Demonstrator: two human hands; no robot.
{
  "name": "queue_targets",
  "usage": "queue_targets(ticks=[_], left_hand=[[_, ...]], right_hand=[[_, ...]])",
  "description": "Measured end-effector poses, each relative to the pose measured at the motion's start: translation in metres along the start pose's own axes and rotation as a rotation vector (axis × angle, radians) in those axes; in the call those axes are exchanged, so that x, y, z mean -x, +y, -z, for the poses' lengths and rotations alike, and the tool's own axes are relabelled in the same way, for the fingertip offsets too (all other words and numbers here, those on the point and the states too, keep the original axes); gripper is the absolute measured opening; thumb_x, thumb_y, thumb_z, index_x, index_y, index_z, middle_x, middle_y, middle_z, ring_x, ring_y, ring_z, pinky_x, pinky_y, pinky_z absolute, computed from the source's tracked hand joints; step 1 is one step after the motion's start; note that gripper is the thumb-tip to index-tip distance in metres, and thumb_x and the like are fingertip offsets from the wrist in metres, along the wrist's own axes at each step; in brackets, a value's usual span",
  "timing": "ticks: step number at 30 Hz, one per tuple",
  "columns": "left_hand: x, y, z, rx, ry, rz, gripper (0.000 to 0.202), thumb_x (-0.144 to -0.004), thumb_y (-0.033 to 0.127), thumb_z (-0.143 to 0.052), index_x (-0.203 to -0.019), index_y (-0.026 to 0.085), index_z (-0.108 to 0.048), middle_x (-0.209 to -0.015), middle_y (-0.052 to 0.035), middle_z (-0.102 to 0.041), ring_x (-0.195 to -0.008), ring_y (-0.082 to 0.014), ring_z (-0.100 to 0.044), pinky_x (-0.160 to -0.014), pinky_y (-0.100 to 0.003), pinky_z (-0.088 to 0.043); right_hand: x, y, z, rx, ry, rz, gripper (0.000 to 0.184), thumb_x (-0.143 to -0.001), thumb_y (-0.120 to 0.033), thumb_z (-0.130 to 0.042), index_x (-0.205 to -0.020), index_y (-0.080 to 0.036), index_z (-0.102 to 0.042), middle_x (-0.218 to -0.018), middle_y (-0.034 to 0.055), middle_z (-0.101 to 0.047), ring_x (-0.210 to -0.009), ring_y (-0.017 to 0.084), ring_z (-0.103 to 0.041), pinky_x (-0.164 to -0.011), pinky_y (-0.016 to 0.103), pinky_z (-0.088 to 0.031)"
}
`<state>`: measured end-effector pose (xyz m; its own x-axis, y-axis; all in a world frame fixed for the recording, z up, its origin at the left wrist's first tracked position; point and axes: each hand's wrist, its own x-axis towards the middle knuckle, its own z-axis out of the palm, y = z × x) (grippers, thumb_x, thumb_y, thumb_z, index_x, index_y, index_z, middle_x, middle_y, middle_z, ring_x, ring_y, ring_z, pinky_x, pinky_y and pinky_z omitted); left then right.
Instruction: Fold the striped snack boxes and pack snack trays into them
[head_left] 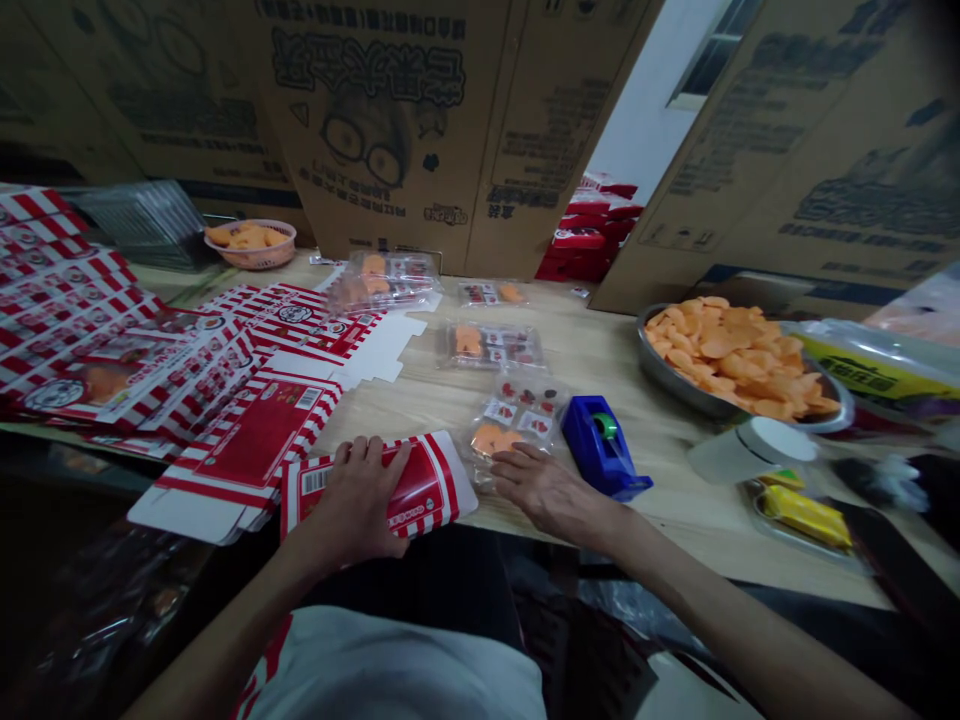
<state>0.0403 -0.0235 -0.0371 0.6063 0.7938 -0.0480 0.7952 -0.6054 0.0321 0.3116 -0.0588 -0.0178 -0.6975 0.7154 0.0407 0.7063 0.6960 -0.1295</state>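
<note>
My left hand [356, 505] is closed around a red-and-white striped carton [420, 490] at the table's front edge, its fingers over the top face. The carton's right end is a white rounded flap. Just right of it, my right hand [547, 495] has its fingers on the near edge of a clear plastic tray [517, 410]; its thumb is hidden. The tray holds orange chips and small printed packets. Two more filled trays, a middle one [493, 345] and a far one [493, 293], lie behind it. A blue tape dispenser [604, 450] stands beside my right hand.
Flat striped cartons [251, 440] lie at left, near a stack of clear trays [142, 220] and a pink basket [255, 245] of chips. A metal bowl [645, 350] of orange chips, a white jar [750, 450] and a yellow packet [806, 515] sit at right. Large cardboard sheets [480, 130] stand behind.
</note>
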Motion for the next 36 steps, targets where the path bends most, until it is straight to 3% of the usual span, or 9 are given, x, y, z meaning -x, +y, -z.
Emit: queue_targets(ticks=[8,15,19,22,24,26,29,34,36], left_hand=[[-0.002,0.000,-0.004,0.029,-0.021,0.045,0.104,-0.047,0.049,-0.072,-0.138,0.013,-0.038,-0.116,-0.0204,-0.049,-0.107,-0.0385,-0.042,-0.096,-0.051,-0.028],[0.000,-0.007,0.013,-0.012,-0.085,-0.044,0.098,-0.045,0.046,-0.074,-0.133,0.014,-0.045,-0.115,-0.0184,-0.050,-0.106,-0.0376,-0.042,-0.097,-0.052,-0.027],[-0.001,-0.008,0.001,0.064,-0.040,-0.040,0.103,-0.046,0.047,-0.074,-0.136,0.013,-0.040,-0.116,-0.0184,-0.048,-0.106,-0.0366,-0.041,-0.098,-0.050,-0.029],[-0.001,-0.010,-0.012,0.107,0.000,-0.027,0.102,-0.048,0.047,-0.073,-0.137,0.011,-0.037,-0.119,-0.0197,-0.046,-0.109,-0.0372,-0.040,-0.100,-0.052,-0.027],[0.000,-0.010,-0.018,0.127,-0.004,-0.027,0.102,-0.048,0.046,-0.073,-0.137,0.013,-0.036,-0.124,-0.0196,-0.044,-0.113,-0.0386,-0.037,-0.102,-0.055,-0.022],[0.002,-0.011,-0.021,0.145,-0.016,-0.022,0.103,-0.048,0.046,-0.073,-0.138,0.016,-0.033,-0.129,-0.0188,-0.040,-0.117,-0.0399,-0.035,-0.104,-0.058,-0.019],[0.002,-0.010,-0.020,0.165,-0.028,-0.024,0.102,-0.050,0.044,-0.073,-0.139,0.018,-0.030,-0.130,-0.0174,-0.039,-0.120,-0.0398,-0.034,-0.104,-0.058,-0.019],[0.002,-0.009,-0.017,0.148,-0.037,-0.048,0.102,-0.049,0.041,-0.073,-0.138,0.012,-0.033,-0.126,-0.0194,-0.040,-0.117,-0.0392,-0.035,-0.105,-0.057,-0.020],[0.002,-0.010,-0.018,0.155,-0.029,-0.066,0.101,-0.048,0.038,-0.073,-0.137,0.011,-0.033,-0.126,-0.0198,-0.039,-0.117,-0.0391,-0.035,-0.105,-0.056,-0.020]], right_hand=[[-0.014,-0.018,-0.019,-0.178,0.029,0.142,0.024,-0.088,-0.006,-0.042,-0.095,-0.019,-0.060,-0.095,0.0076,-0.068,-0.096,0.018,-0.063,-0.099,0.040,-0.042],[-0.009,-0.021,-0.027,-0.164,0.340,0.191,0.023,-0.088,-0.003,-0.036,-0.090,-0.016,-0.055,-0.112,0.0146,-0.065,-0.110,0.020,-0.058,-0.102,0.045,-0.043],[-0.014,-0.025,-0.048,-0.404,0.404,0.096,0.017,-0.089,-0.008,-0.043,-0.092,-0.019,-0.055,-0.104,0.0109,-0.066,-0.103,0.017,-0.061,-0.094,0.035,-0.050],[-0.013,-0.025,-0.063,-0.457,0.473,-0.037,0.011,-0.090,-0.017,-0.050,-0.086,-0.018,-0.059,-0.117,0.0149,-0.061,-0.116,0.021,-0.054,-0.096,0.040,-0.047],[-0.009,-0.019,-0.063,-0.432,0.426,-0.093,0.011,-0.088,-0.026,-0.055,-0.091,-0.019,-0.064,-0.125,0.0157,-0.057,-0.124,0.026,-0.047,-0.102,0.050,-0.039],[-0.004,-0.010,-0.057,-0.438,0.288,-0.086,0.029,-0.084,-0.034,-0.062,-0.110,-0.021,-0.063,-0.129,0.0154,-0.055,-0.128,0.029,-0.043,-0.106,0.056,-0.031],[0.003,0.002,-0.048,-0.461,0.189,-0.044,0.051,-0.080,-0.040,-0.066,-0.125,-0.020,-0.054,-0.129,0.0168,-0.056,-0.128,0.029,-0.043,-0.105,0.053,-0.033],[-0.003,0.005,-0.054,-0.420,0.384,-0.079,0.016,-0.088,-0.029,-0.056,-0.097,-0.018,-0.063,-0.108,0.0133,-0.065,-0.107,0.024,-0.057,-0.092,0.042,-0.045],[-0.009,0.005,-0.057,-0.410,0.437,-0.134,0.016,-0.091,-0.028,-0.051,-0.083,-0.019,-0.062,-0.091,0.0103,-0.067,-0.092,0.021,-0.059,-0.084,0.039,-0.047]])
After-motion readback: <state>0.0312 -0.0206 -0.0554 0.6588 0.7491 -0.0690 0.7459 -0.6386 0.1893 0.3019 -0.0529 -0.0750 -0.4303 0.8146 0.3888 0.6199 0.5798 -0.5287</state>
